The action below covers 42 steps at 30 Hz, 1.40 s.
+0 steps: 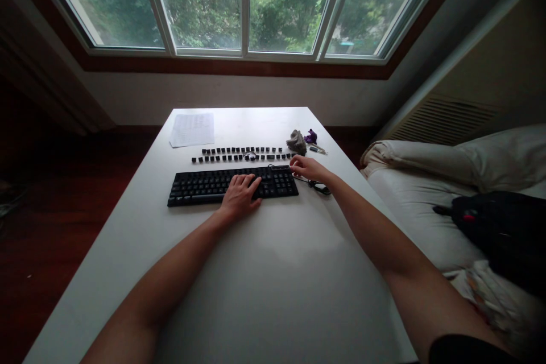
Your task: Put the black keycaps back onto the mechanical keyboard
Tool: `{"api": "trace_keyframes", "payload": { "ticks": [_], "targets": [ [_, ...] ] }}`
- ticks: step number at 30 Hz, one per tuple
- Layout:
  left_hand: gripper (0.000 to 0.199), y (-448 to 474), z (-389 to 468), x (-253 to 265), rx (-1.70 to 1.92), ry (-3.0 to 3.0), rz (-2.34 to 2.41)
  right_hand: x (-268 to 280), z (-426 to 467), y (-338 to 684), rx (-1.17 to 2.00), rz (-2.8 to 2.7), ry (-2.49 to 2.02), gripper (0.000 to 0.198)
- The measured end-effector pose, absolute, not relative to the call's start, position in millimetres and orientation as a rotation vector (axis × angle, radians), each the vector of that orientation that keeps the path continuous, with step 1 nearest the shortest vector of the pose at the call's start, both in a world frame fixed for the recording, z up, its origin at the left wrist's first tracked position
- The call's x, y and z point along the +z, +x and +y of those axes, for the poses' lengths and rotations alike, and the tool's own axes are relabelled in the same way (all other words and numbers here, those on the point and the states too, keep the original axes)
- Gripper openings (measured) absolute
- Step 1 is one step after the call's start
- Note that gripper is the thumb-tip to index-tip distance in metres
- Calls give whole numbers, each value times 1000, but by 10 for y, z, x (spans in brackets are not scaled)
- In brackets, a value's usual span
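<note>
A black keyboard (200,186) lies across the white table, its rear edge facing the window. My left hand (241,196) rests on its middle-right keys with the fingers spread. At the keyboard's far right corner, my right hand (310,169) has its fingers bent and drawn together in a pinch. Whatever is between those fingertips is too small to make out. Behind the keyboard, loose black keycaps (230,151) stand in two rows, the nearer one ending close to my right fingers. A small wire tool (251,156) lies among them.
A grey cloth (296,142), a purple cloth (311,136) and slim tools (318,149) lie at the back right. Printed paper (193,129) is at the back left. A bundled cable (319,186) sits right of the keyboard. A sofa (418,199) with a black bag (503,233) flanks the table.
</note>
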State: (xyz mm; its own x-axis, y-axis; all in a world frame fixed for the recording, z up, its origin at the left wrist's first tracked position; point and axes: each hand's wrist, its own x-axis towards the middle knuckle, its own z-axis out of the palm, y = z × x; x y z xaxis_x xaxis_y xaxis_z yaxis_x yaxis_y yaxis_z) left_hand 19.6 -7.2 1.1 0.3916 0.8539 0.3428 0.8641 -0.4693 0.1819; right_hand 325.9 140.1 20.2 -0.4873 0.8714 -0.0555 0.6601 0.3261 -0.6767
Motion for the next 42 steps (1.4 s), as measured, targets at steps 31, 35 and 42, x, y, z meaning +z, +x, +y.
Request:
{"api": "trace_keyframes", "payload": {
  "ticks": [31,35,42],
  "targets": [
    [67,233,-72,17,-606,-2594,-1607,-141,1603,3165,695,-2347,-1371,33],
    [66,229,-75,26,-601,-2592,-1611,-105,1598,3166,721,-2295,-1408,31],
    [67,213,-67,20,-600,-2597,-1598,-86,1838,3417,248,-1898,-1710,18]
  ]
}}
